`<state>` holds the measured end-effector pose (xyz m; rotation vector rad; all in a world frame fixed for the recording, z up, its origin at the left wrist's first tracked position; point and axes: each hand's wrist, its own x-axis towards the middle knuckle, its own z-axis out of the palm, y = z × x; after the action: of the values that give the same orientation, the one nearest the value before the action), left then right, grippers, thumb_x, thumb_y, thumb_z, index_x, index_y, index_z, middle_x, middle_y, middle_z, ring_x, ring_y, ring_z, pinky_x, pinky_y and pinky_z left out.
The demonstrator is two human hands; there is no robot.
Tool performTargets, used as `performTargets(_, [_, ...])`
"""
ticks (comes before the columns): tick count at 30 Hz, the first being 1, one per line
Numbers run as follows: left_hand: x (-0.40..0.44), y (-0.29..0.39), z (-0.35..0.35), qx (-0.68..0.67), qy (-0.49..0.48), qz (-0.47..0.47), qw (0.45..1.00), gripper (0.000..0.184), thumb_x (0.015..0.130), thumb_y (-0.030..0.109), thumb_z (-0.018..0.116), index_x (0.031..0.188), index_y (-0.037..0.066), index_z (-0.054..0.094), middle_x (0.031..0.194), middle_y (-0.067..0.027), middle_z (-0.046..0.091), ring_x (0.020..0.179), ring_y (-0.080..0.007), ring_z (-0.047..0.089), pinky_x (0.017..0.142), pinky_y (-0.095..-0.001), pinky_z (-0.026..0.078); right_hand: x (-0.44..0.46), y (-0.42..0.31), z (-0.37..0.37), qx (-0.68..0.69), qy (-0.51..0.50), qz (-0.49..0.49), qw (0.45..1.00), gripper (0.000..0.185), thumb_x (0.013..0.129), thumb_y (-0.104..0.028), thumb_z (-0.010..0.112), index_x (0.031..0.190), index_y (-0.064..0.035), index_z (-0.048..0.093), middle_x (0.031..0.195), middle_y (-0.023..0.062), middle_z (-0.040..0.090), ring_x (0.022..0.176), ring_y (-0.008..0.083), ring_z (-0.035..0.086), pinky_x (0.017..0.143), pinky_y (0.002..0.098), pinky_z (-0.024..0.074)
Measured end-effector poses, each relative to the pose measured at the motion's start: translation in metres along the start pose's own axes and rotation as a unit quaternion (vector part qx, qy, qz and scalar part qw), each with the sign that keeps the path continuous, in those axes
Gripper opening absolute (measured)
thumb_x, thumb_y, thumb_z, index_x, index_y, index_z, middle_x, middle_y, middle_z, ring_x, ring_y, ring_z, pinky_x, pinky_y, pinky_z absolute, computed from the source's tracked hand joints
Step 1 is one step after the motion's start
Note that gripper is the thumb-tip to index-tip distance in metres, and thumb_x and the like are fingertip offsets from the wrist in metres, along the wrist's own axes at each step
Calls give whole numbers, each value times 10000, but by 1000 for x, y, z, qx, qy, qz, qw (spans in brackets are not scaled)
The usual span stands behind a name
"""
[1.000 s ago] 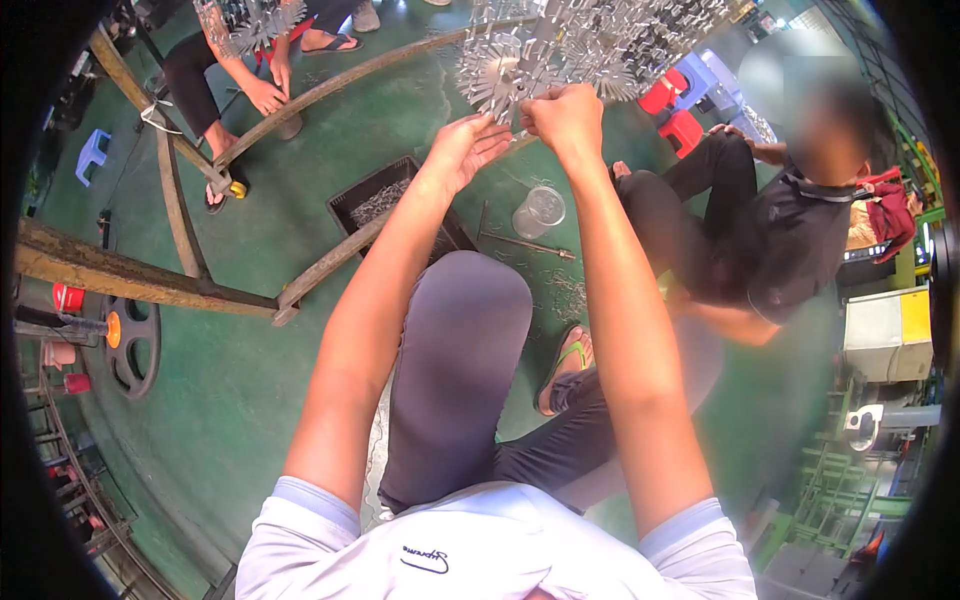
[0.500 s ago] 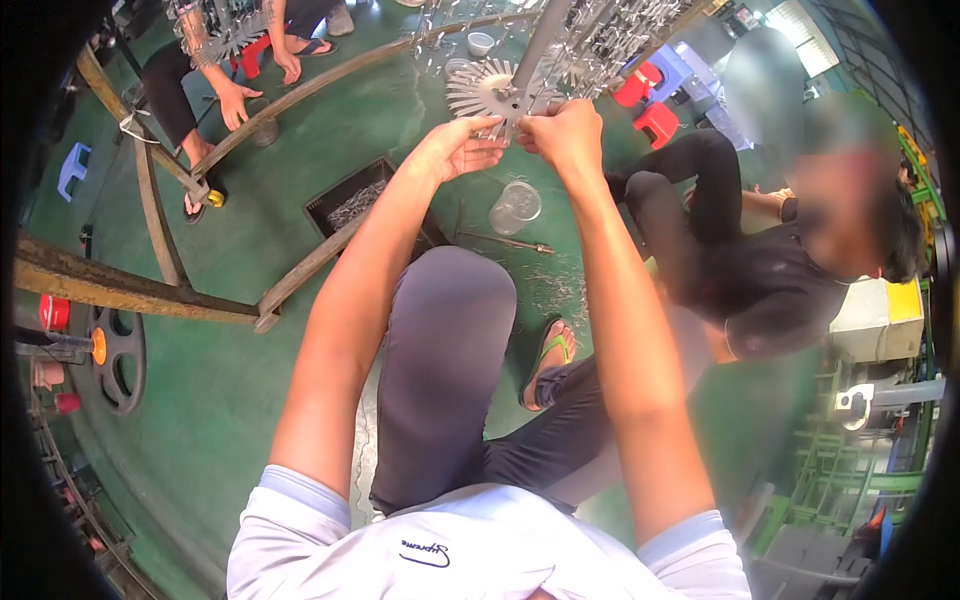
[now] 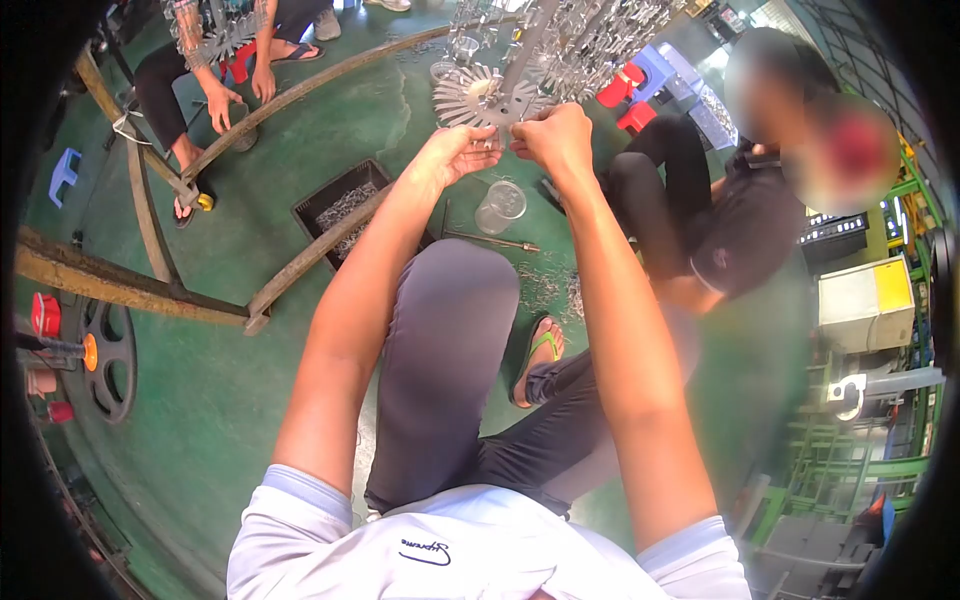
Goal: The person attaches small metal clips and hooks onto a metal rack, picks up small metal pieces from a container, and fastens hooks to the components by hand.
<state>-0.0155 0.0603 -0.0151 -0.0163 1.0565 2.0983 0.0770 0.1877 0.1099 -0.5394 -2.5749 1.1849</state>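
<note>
In front of me hangs a slotted metal disc (image 3: 468, 96) on an upright rod, with many small metal pieces hooked in tiers above it. Below its near rim is my left hand (image 3: 455, 155), palm turned inward, fingers curled with the thumb over them; small shiny metal pieces show at the fingertips. My right hand (image 3: 560, 140) is closed in a pinch at the rim, right of the left hand. What lies between its fingertips is too small to make out.
A black crate (image 3: 345, 205) of metal pieces, a clear plastic tub (image 3: 500, 207) and a metal rod (image 3: 490, 240) lie on the green floor. A wooden frame (image 3: 310, 262) stands left. One co-worker (image 3: 745, 235) sits close on my right; another person's hand (image 3: 222, 105) shows far left.
The view has shifted slightly. Both my hands stay near the disc's rim, the right a little lower. The co-worker on the right has moved their head and upper body farther away from me.
</note>
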Motion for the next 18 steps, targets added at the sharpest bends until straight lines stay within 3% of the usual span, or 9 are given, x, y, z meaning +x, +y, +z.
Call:
performTargets(6, [-2, -4, 0, -16, 10, 25, 1000, 175, 952, 112, 701, 1078, 1, 650, 1024, -167, 707, 911, -288, 717, 857, -405, 624, 6, 1, 1, -28, -5, -5, 1000, 190, 786, -5, 748, 832, 176, 714, 768, 208, 747, 692, 245, 770, 623, 321, 647])
performTargets(9, [9, -10, -11, -46, 0, 20, 999, 189, 949, 99, 694, 1093, -14, 649, 1022, -172, 704, 915, -293, 716, 851, -415, 627, 11, 11, 6, -16, 16, -19, 1000, 155, 728, -74, 723, 697, 77, 732, 615, 178, 709, 560, 234, 736, 627, 342, 600])
performTargets(15, [5, -12, -9, -48, -6, 45, 998, 203, 943, 101, 703, 1098, -19, 649, 1010, -170, 694, 899, -287, 709, 835, -410, 627, 11, 10, 8, -13, 8, -13, 1000, 150, 732, -67, 722, 715, 81, 739, 640, 173, 723, 560, 229, 736, 624, 336, 603])
performTargets(18, [-3, -8, 0, -44, 19, 37, 998, 202, 944, 104, 707, 1089, -23, 649, 1008, -165, 691, 886, -280, 704, 816, -400, 624, 7, 4, 9, -31, -6, -22, 999, 198, 794, -13, 762, 827, 176, 715, 756, 203, 744, 685, 244, 771, 611, 321, 643])
